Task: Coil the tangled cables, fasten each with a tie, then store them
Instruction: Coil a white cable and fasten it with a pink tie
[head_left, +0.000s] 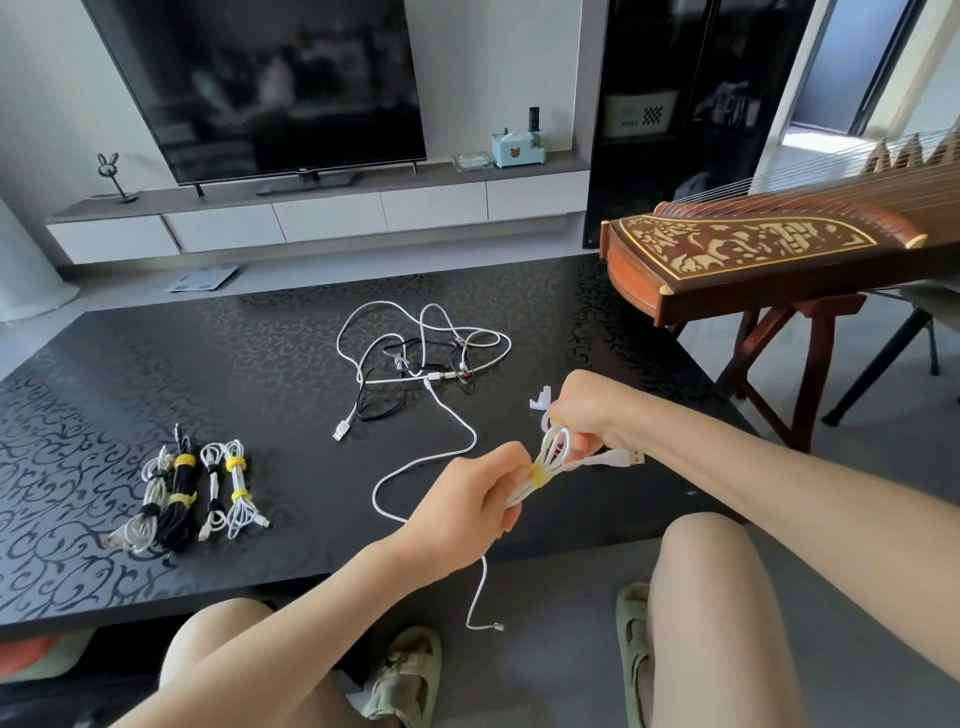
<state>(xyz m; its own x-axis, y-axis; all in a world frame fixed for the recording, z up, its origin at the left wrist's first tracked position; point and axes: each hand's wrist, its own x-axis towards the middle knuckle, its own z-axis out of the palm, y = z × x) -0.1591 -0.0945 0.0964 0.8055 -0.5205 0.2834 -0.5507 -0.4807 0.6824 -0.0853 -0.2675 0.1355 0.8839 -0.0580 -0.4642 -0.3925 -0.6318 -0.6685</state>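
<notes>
Four done: you had four tied bundles (192, 493) lying side by side on the left of the black table (260, 338).
In hand: a fifth one, a white cable coil (550, 457), was held above the table's near edge, with a yellow tie (537, 475) round its middle.
Left hand (467, 499): your fingers were curled round the coil's lower end, right at the tie.
Right hand (587, 410): you pinched the looped top end, and the USB plug (631, 457) was poking out beside it.
To do: the tangle (415, 353) of white and black cables mid-table, plus a loose white cable (431, 467) hanging off the edge.
Storing: looked not started to me, and I couldn't spot any box.
</notes>
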